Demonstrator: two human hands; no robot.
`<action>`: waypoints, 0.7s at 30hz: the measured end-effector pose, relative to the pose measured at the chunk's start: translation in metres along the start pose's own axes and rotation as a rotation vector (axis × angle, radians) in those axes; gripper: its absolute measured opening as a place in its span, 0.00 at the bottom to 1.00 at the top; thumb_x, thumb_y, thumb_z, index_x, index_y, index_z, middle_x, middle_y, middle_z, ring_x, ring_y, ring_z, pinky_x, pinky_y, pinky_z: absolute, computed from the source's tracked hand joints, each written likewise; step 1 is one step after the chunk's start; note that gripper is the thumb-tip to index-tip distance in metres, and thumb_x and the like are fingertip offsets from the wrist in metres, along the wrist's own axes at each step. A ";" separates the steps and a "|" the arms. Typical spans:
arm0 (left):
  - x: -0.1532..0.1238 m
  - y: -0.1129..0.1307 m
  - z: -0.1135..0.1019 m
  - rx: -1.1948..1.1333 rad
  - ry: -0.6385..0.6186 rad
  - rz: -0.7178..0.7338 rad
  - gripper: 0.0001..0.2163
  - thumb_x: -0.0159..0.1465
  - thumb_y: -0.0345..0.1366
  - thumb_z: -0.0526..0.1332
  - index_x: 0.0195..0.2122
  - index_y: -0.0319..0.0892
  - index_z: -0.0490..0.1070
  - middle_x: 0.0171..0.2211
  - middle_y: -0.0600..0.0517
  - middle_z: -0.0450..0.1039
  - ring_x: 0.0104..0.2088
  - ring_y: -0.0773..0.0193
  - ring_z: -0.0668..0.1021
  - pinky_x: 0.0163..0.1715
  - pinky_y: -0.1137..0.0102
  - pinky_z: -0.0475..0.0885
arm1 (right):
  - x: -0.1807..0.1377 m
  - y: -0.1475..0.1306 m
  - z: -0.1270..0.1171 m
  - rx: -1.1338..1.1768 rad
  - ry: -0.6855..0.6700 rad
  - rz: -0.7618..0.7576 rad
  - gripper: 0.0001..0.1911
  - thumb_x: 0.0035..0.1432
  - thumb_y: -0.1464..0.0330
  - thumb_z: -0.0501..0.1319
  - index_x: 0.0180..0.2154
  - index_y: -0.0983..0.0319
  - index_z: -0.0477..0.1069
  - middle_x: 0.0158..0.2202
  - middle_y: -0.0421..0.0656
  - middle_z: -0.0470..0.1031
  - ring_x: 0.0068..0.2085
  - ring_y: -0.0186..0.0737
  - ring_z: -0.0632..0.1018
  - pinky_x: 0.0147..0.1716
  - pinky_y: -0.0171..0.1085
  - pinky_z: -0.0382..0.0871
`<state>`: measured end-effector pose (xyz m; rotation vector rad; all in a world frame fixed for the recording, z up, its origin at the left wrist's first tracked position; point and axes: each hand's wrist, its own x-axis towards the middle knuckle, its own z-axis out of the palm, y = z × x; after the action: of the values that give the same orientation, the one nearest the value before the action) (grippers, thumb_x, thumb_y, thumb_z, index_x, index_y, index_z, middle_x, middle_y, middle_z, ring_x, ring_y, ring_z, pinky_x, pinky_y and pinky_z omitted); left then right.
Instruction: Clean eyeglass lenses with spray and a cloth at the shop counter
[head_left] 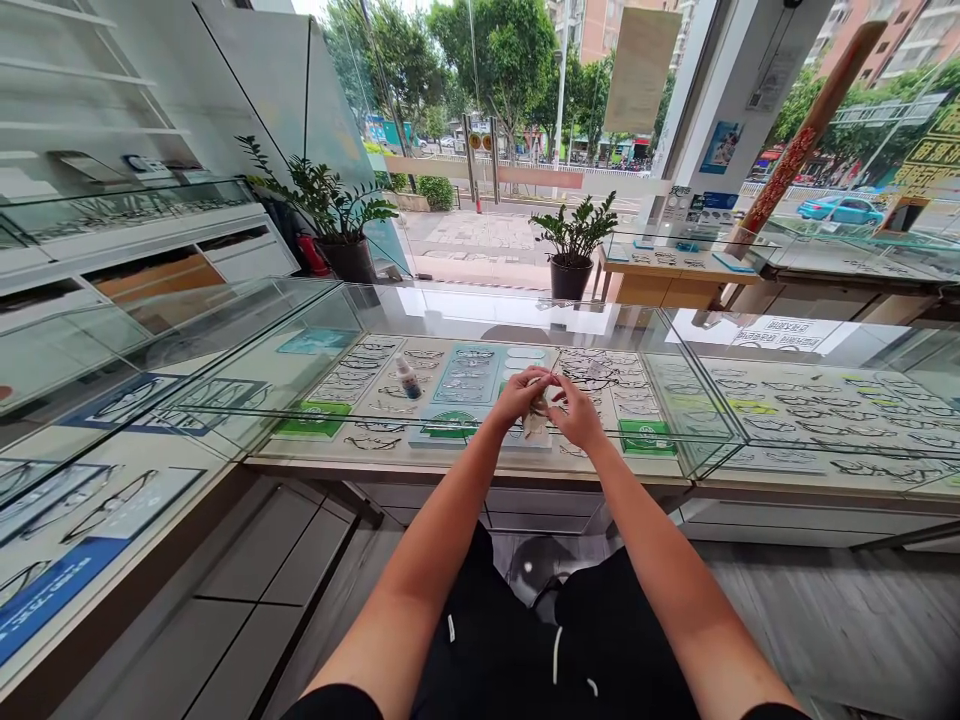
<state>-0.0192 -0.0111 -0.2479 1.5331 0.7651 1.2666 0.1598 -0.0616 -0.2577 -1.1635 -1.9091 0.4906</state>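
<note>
Over the glass counter, my left hand and my right hand meet with fingers bent and pressed together. A beige cloth hangs down between them, pinched by my left fingers. Dark-rimmed eyeglasses show just beyond my right fingers, which appear to grip them; the fingers hide part of the frame. To the left of my hands, a small clear spray bottle with a dark label stands upright on the counter.
Under the glass top of the display case lie several rows of eyeglasses and green cards. More glass cases adjoin at the left and right. Potted plants stand beyond the counter, before a glass door.
</note>
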 end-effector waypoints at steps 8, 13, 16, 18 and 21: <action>-0.001 -0.002 -0.003 -0.028 -0.046 -0.036 0.22 0.59 0.60 0.75 0.36 0.45 0.88 0.50 0.42 0.80 0.53 0.49 0.82 0.60 0.56 0.76 | -0.002 -0.002 0.003 -0.120 0.043 0.046 0.22 0.63 0.62 0.67 0.57 0.56 0.71 0.44 0.45 0.83 0.44 0.50 0.83 0.41 0.42 0.72; -0.001 -0.004 -0.002 -0.022 -0.047 -0.034 0.21 0.60 0.60 0.75 0.36 0.46 0.88 0.50 0.43 0.81 0.53 0.48 0.82 0.59 0.56 0.77 | -0.003 -0.002 0.004 -0.114 0.067 0.044 0.23 0.62 0.63 0.68 0.58 0.56 0.71 0.43 0.44 0.83 0.43 0.49 0.83 0.41 0.42 0.72; 0.000 -0.004 -0.001 -0.010 -0.032 -0.032 0.20 0.61 0.59 0.74 0.36 0.45 0.88 0.50 0.43 0.80 0.52 0.51 0.83 0.59 0.59 0.77 | -0.003 -0.001 0.005 -0.115 0.073 0.040 0.21 0.64 0.64 0.67 0.58 0.57 0.72 0.44 0.45 0.83 0.42 0.49 0.83 0.42 0.43 0.72; 0.000 -0.004 0.001 0.003 -0.019 -0.032 0.21 0.62 0.59 0.73 0.35 0.44 0.87 0.49 0.44 0.81 0.51 0.53 0.83 0.58 0.61 0.76 | -0.003 -0.002 0.005 -0.126 0.071 0.043 0.21 0.64 0.65 0.66 0.58 0.57 0.72 0.45 0.45 0.83 0.42 0.49 0.83 0.42 0.43 0.72; -0.001 -0.003 0.002 0.029 0.009 -0.049 0.21 0.62 0.59 0.71 0.36 0.43 0.85 0.45 0.45 0.81 0.46 0.55 0.83 0.51 0.63 0.78 | -0.003 -0.003 0.005 -0.118 0.069 0.052 0.23 0.64 0.66 0.65 0.60 0.56 0.71 0.50 0.47 0.84 0.43 0.48 0.83 0.44 0.44 0.73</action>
<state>-0.0173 -0.0114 -0.2510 1.5243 0.8254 1.2317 0.1547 -0.0649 -0.2597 -1.2924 -1.8730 0.3644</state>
